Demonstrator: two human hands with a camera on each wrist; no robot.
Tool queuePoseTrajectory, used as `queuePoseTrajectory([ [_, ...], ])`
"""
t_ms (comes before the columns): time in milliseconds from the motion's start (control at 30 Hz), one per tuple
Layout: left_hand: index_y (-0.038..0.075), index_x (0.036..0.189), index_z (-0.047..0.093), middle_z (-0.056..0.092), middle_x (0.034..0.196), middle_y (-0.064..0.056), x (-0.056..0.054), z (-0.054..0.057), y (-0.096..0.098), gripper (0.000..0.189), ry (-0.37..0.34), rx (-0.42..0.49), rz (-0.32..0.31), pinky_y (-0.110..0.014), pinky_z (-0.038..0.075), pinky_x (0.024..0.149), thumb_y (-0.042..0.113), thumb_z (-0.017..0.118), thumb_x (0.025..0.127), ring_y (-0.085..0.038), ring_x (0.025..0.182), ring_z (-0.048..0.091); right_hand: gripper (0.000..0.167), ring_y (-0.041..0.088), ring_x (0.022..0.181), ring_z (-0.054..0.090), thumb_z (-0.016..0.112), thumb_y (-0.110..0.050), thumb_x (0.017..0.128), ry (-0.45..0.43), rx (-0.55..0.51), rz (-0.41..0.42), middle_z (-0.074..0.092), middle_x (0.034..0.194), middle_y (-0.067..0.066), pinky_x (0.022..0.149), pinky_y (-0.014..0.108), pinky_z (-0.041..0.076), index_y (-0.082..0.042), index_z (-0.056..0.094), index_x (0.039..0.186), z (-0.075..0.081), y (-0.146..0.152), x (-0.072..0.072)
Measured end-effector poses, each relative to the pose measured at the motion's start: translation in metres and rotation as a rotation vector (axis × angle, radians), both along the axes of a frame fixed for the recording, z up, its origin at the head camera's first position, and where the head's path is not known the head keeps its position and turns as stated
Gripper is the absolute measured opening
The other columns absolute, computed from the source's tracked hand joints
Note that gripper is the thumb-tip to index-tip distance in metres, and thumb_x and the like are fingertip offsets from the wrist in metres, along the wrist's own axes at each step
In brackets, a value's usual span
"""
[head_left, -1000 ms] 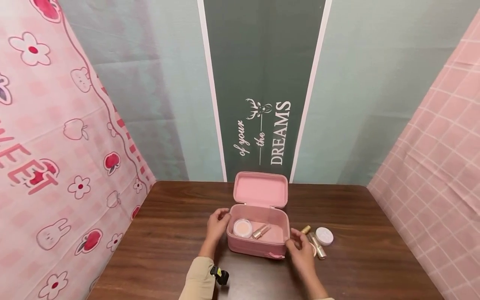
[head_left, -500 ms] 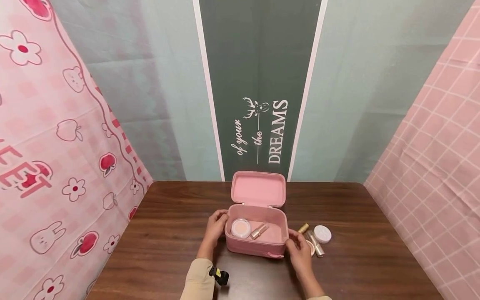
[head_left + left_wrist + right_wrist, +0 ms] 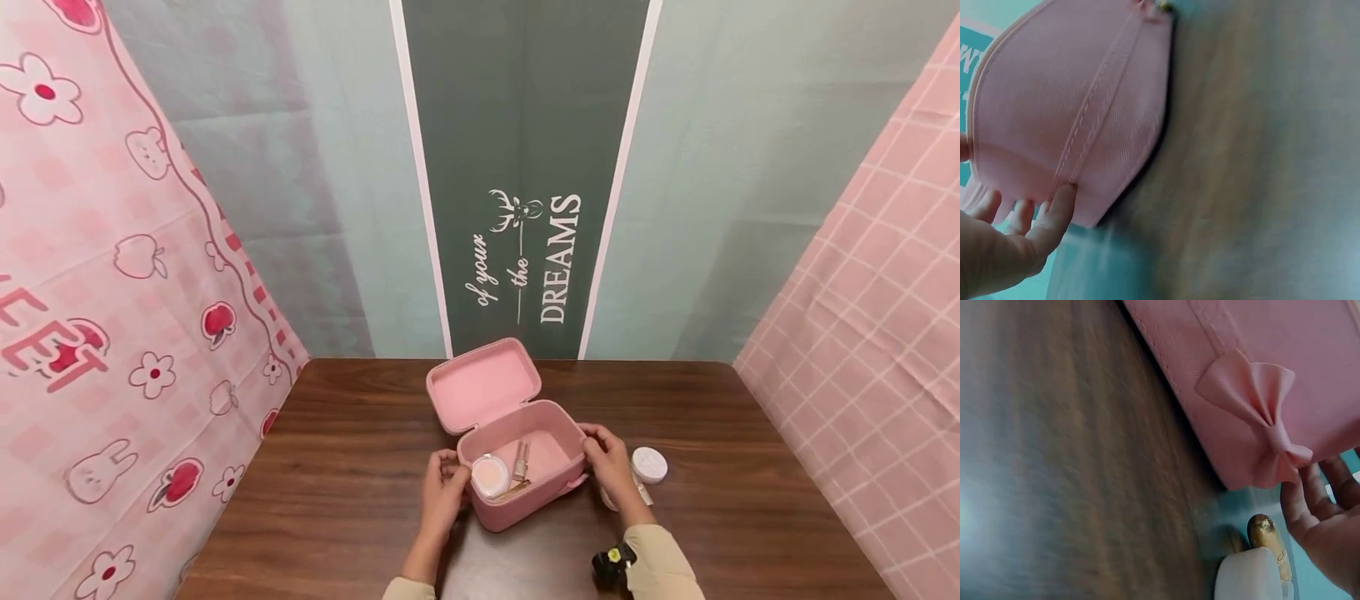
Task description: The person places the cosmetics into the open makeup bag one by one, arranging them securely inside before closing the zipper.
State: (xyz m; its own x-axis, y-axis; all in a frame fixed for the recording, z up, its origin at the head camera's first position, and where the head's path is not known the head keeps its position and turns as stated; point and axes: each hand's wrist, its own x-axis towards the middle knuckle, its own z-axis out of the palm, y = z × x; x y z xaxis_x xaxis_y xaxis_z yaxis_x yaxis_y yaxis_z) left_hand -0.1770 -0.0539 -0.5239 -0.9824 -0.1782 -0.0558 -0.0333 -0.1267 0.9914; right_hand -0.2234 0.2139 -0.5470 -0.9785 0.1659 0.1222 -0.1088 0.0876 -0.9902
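Observation:
A pink makeup case (image 3: 517,508) stands on the table with its lid (image 3: 483,387) up, turned at an angle. My left hand (image 3: 441,496) grips its near left end; in the left wrist view the fingers lie against the outer wall. At the right end my right hand (image 3: 611,467) holds the case, its fingertips beside the pink bow (image 3: 1260,419). Inside lie a round powder compact (image 3: 491,475), a lipstick (image 3: 521,461) and a slim gold item (image 3: 513,491), partly covered by the front wall.
Right of the case, a round white container (image 3: 649,465) lies on the brown wooden table (image 3: 360,433). A gold-capped tube (image 3: 1266,534) is beside it, partly hidden by my right hand in the head view. Patterned cloths hang behind and at both sides.
The case has turned anticlockwise between my hands, its lid swinging left and its bow end moving right and back. My left hand has come nearer, my right hand has moved farther back.

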Motion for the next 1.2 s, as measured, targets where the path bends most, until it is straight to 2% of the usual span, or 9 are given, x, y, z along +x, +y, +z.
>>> queuePoseTrajectory([
  [167,-0.001,0.107,0.045,0.049,0.083,-0.010,0.010,-0.017,0.014,0.031,-0.002,0.048,0.073,-0.047,0.051,0.051,0.003,0.063,0.082,-0.020,0.060,0.052,0.025,0.015,0.069,0.056,0.049,-0.001,0.087,-0.023,0.014,0.036,0.060,0.091,0.020,0.057,0.024,0.047,0.009,0.061,0.107,0.002,0.005,-0.017],
  [400,-0.001,0.105,0.045,0.046,0.084,-0.011,0.016,-0.015,0.027,0.034,0.003,0.052,0.162,-0.040,0.051,0.049,0.004,0.066,0.079,-0.020,0.061,0.050,0.027,0.016,0.077,0.057,0.049,-0.002,0.088,-0.053,-0.037,0.064,0.060,0.100,0.019,0.064,0.024,0.048,0.011,0.059,0.110,0.001,0.007,-0.030],
  [567,-0.002,0.105,0.046,0.047,0.083,-0.011,0.019,-0.003,0.024,0.032,-0.022,0.014,0.139,-0.036,0.049,0.047,0.004,0.066,0.080,-0.020,0.059,0.050,0.028,0.013,0.075,0.055,0.049,-0.002,0.087,-0.055,-0.028,0.044,0.061,0.097,0.015,0.064,0.023,0.046,0.010,0.060,0.110,0.001,0.006,-0.030],
  [600,-0.003,0.104,0.047,0.048,0.083,-0.011,0.021,0.002,0.021,0.032,-0.023,-0.016,0.123,-0.034,0.048,0.048,0.004,0.066,0.079,-0.021,0.061,0.050,0.028,0.014,0.076,0.054,0.050,-0.003,0.088,-0.060,-0.021,0.039,0.061,0.097,0.015,0.064,0.023,0.046,0.009,0.060,0.110,0.002,0.005,-0.029],
  [700,-0.004,0.103,0.050,0.051,0.086,-0.013,0.019,0.005,0.010,0.035,-0.010,-0.157,0.083,-0.030,0.045,0.053,0.007,0.070,0.076,-0.022,0.068,0.052,0.028,0.015,0.077,0.053,0.052,-0.010,0.091,-0.095,0.004,-0.009,0.060,0.096,0.015,0.063,0.022,0.044,0.005,0.061,0.113,0.004,-0.001,-0.020],
  [833,-0.002,0.101,0.056,0.053,0.091,-0.015,0.003,0.000,-0.013,0.041,0.069,-0.364,0.120,-0.032,0.045,0.063,0.014,0.077,0.070,-0.024,0.077,0.055,0.036,0.021,0.088,0.053,0.058,-0.018,0.090,-0.083,0.060,-0.149,0.058,0.104,0.018,0.068,0.020,0.043,0.003,0.056,0.120,0.003,-0.014,-0.002],
  [900,-0.002,0.102,0.056,0.053,0.092,-0.016,-0.008,0.008,-0.024,0.044,0.099,-0.432,0.166,-0.035,0.046,0.067,0.016,0.078,0.068,-0.026,0.077,0.056,0.042,0.026,0.099,0.051,0.062,-0.017,0.088,-0.042,0.078,-0.229,0.054,0.114,0.022,0.075,0.020,0.042,0.005,0.051,0.122,0.001,-0.022,0.009],
  [1033,0.000,0.106,0.057,0.053,0.098,-0.019,-0.035,0.026,-0.039,0.043,0.142,-0.496,0.238,-0.043,0.044,0.075,0.015,0.076,0.070,-0.032,0.081,0.057,0.049,0.032,0.108,0.046,0.064,-0.009,0.083,0.004,0.079,-0.327,0.050,0.117,0.024,0.082,0.030,0.038,0.007,0.045,0.125,0.003,-0.042,0.036],
  [1200,0.001,0.113,0.057,0.051,0.102,-0.019,-0.067,0.037,-0.050,0.045,0.247,-0.516,0.295,-0.043,0.043,0.075,0.010,0.073,0.072,-0.035,0.087,0.053,0.063,0.035,0.111,0.043,0.067,-0.005,0.080,0.040,0.042,-0.334,0.044,0.125,0.026,0.080,0.039,0.037,0.007,0.035,0.133,0.008,-0.072,0.060],
])
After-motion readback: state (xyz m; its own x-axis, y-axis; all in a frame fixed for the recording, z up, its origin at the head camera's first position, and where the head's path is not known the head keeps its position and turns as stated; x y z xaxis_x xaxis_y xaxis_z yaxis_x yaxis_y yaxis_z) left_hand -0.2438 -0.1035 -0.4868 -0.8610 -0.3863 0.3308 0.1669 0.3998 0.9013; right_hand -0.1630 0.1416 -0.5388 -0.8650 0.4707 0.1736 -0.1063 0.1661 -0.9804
